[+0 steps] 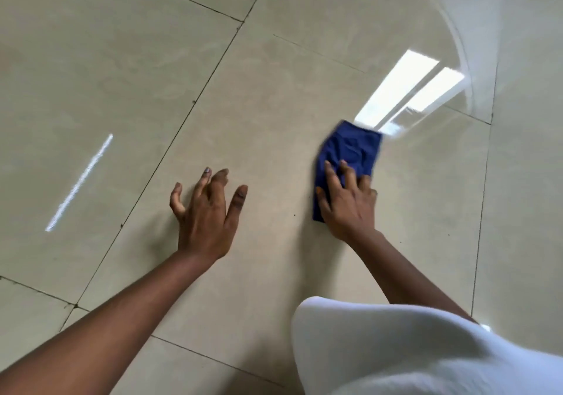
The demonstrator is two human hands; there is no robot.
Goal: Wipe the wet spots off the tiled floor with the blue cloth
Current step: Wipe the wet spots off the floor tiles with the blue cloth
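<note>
On the right part of the glossy beige tiled floor (122, 74), the small crumpled blue cloth (353, 147), probably light, soft and best pressed flat at its middle, lies under the spread fingers of the right hand (347, 205), its far end free, while the left hand (205, 218) rests open on the tile to the left.

Both arms reach forward, left hand (207, 215) with fingers splayed, right hand (347, 202) palm-down, fingers loosely extended.
</note>
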